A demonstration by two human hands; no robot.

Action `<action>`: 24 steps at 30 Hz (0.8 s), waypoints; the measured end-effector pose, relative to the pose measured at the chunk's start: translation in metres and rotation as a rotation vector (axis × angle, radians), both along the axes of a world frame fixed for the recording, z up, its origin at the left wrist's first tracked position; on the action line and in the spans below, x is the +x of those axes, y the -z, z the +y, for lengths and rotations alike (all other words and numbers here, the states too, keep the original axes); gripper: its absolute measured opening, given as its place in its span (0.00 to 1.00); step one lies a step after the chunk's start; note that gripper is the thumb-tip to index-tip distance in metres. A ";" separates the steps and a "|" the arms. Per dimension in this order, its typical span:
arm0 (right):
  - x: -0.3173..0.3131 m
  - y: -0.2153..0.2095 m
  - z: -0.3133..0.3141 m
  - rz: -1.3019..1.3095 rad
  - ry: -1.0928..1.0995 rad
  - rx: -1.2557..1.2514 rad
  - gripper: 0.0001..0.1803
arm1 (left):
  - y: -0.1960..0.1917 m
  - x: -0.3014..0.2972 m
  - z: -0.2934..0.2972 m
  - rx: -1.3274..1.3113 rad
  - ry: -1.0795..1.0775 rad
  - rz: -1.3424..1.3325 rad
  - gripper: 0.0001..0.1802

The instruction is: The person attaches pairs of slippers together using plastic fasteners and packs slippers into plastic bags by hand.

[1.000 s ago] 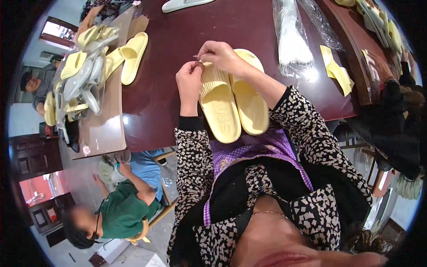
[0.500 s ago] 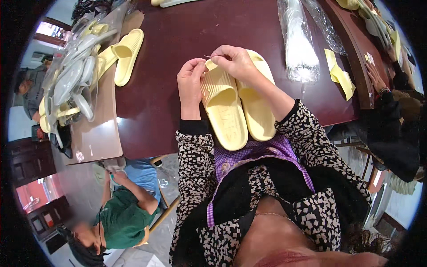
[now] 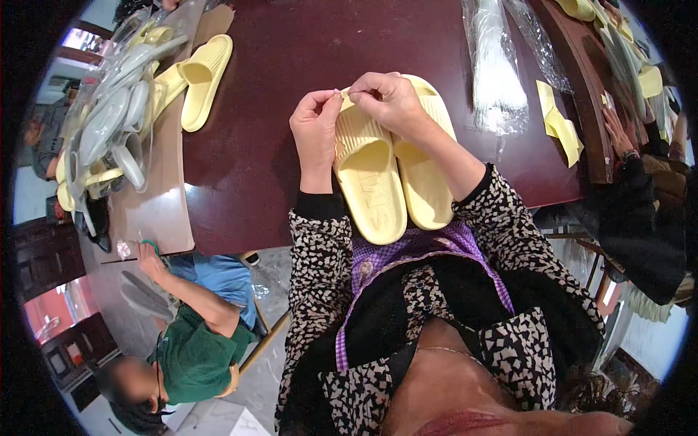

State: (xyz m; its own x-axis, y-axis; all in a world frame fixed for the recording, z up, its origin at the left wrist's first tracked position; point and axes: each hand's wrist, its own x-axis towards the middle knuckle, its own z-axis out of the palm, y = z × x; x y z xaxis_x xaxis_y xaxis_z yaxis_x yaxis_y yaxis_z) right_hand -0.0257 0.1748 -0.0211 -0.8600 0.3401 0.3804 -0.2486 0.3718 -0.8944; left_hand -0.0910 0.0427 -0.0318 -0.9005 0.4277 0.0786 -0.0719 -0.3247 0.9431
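A pair of pale yellow slippers lies side by side before me, toe ends away from me: a left slipper [image 3: 376,207] and a right slipper [image 3: 430,195]. Both have ribbed straps. My left hand [image 3: 317,122] is at the left slipper's far end, thumb and forefinger pinched together. Just to its right, my right hand [image 3: 389,102] bends over the straps with its fingertips also pinched. The fingertips of both hands nearly meet; whatever small, thin thing they hold is too fine to make out.
On the dark red table [image 3: 291,43] lie a clear bag of fine white strands [image 3: 498,87] and a yellow strip [image 3: 560,127]. At left are another yellow slipper [image 3: 207,80] and bagged grey slippers [image 3: 113,120]. A co-worker in green [image 3: 196,345] sits lower left; another person's hand [image 3: 616,131] is at right.
My hands stay pinched at the left slipper's far end; the thin strand seen between them earlier no longer shows clearly. The co-worker in green has reached a hand to the table's corner.
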 end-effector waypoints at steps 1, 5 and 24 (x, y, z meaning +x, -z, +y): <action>0.000 0.000 0.000 -0.011 -0.003 0.007 0.04 | 0.001 0.000 -0.001 -0.017 -0.014 0.016 0.02; 0.002 0.001 -0.002 -0.036 -0.001 0.021 0.04 | 0.007 0.000 -0.003 -0.024 -0.012 0.047 0.01; -0.001 -0.030 0.011 0.232 0.053 0.225 0.04 | -0.014 -0.009 -0.001 -0.144 0.093 -0.027 0.04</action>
